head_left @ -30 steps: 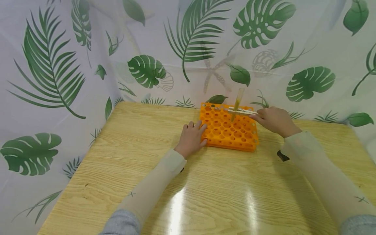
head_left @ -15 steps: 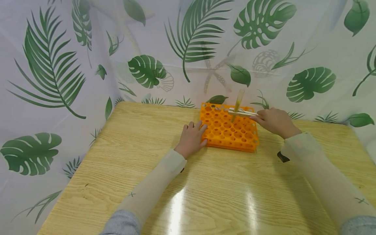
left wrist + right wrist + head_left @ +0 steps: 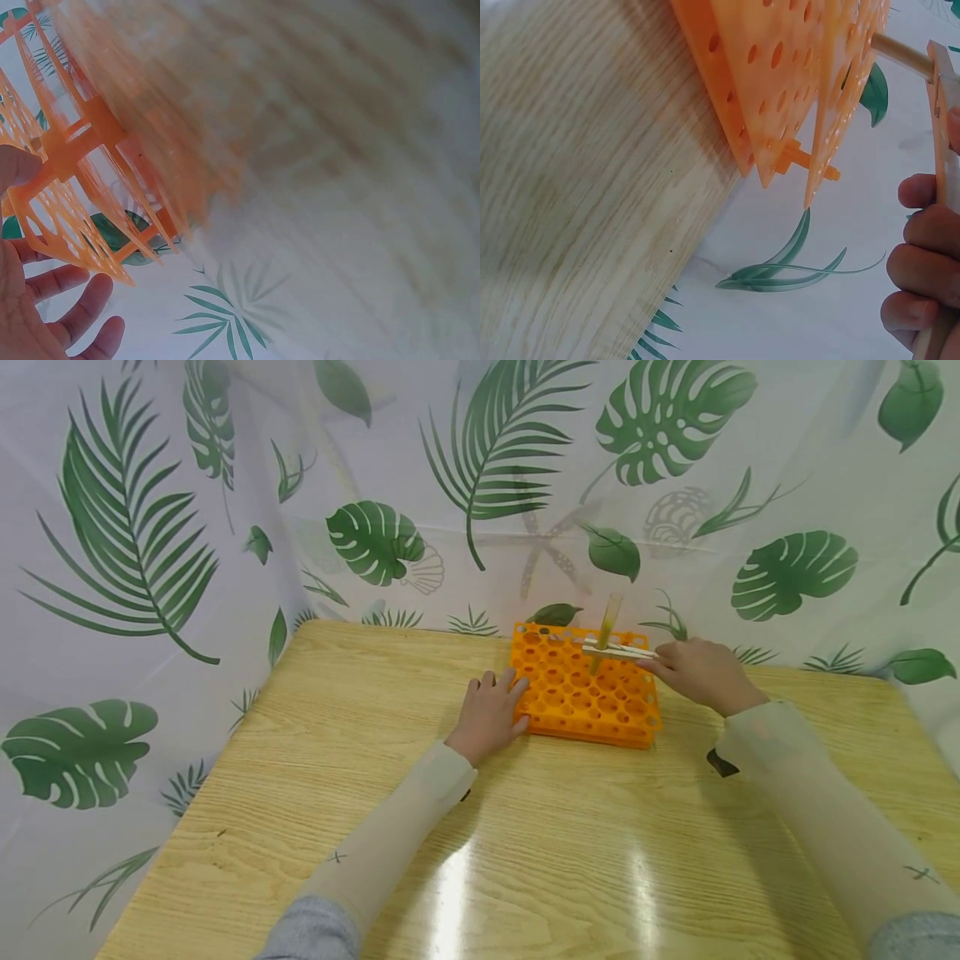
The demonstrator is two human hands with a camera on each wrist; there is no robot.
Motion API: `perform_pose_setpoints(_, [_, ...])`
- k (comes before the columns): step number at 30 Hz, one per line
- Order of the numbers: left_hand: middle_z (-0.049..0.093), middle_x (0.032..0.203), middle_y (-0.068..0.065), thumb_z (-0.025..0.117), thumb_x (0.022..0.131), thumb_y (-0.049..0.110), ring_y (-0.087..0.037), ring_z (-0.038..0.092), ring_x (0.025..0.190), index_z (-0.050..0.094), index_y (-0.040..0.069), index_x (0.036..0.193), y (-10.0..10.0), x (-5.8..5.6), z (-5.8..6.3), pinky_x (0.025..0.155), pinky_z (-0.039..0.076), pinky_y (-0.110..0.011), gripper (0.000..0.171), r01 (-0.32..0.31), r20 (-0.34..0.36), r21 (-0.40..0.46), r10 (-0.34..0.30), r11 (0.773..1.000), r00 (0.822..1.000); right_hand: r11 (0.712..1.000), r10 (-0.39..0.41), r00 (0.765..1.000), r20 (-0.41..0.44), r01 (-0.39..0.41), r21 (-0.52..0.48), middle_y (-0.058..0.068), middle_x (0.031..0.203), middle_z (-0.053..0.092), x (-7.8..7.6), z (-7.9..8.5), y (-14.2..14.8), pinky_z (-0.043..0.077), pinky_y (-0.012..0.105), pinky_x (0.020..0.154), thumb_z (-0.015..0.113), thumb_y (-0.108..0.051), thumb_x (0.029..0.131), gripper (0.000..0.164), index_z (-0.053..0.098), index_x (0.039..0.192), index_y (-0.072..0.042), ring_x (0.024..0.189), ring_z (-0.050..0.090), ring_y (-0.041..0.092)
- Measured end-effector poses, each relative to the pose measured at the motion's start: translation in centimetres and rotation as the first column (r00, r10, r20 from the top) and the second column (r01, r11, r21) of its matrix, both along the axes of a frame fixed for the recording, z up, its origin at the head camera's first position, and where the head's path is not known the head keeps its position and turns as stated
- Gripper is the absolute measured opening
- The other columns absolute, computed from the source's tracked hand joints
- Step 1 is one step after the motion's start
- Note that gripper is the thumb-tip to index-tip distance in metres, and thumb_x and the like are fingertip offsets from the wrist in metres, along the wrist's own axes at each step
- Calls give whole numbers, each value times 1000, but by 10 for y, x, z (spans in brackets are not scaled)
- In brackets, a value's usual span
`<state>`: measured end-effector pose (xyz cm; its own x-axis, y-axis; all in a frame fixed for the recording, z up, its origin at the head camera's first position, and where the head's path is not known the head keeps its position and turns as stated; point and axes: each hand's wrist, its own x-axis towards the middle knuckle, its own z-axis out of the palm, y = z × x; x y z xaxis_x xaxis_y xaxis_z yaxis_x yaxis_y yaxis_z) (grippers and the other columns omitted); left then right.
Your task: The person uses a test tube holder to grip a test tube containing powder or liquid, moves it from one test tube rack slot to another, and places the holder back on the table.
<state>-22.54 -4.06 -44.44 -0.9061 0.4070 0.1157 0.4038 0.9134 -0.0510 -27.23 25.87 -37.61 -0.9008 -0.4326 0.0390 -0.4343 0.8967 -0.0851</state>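
Observation:
An orange test tube rack with rows of round holes stands at the back of the table. My left hand grips its left end, thumb on the near side and index finger beyond; the other fingers are spread in the left wrist view. My right hand holds a wooden test tube clamp, its fingers curled round the handle in the right wrist view. In the clamp's jaws a slightly tilted test tube with yellow-brown contents stands over the rack. Its lower end meets the rack's top plate.
The wood-grain table runs up to a white leaf-patterned cloth close behind the rack. A small dark object shows beneath the right wrist. Blur covers much of the left wrist view.
The clamp and test tube have sunk slightly towards the rack, with my right hand lowering a little. My left hand and the rack have stayed in place.

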Motion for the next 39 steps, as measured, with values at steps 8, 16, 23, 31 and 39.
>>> perform_pose_setpoints(8, [45,134,-4,52,92,45,-27,51,105,43,20,132,-1,0,1,83,42,-38,48,8,-13,4,-8,1000,1000,1000,4,1000,-5,-4,-6,-1,54,36,1,-2,-1,32,30,51,49,-42,95,44,47,64,-12,49,38,16])
perform_pose_setpoints(16, [46,134,-3,51,92,46,-26,51,105,43,20,133,-1,0,1,82,42,-37,49,8,-15,-1,-8,1000,1000,1000,3,1000,22,-2,-14,-1,55,36,-1,-5,-2,31,30,51,48,-45,95,45,47,64,-12,51,37,15])
perform_pose_setpoints(23, [45,135,-3,52,92,46,-25,50,103,44,20,133,-1,0,2,81,41,-35,49,5,-21,-5,-5,1000,1000,1000,3,998,56,-2,-23,0,56,39,-3,-9,-1,30,29,49,43,-51,95,49,50,66,-11,51,38,14])
perform_pose_setpoints(31, [44,137,-3,51,92,47,-25,50,105,43,21,134,-1,2,3,82,42,-35,50,0,-17,-13,0,1000,1000,1000,-6,999,48,7,-18,1,56,38,-4,-15,-1,30,30,49,46,-48,95,47,49,66,-11,50,38,15])
perform_pose_setpoints(39, [44,138,-3,52,92,46,-26,50,106,43,21,134,-1,3,1,84,41,-37,49,2,-8,3,-2,1000,1000,1000,0,1000,30,1,-23,1,54,37,-3,-21,0,31,29,48,53,-37,94,41,47,63,-11,48,36,15])
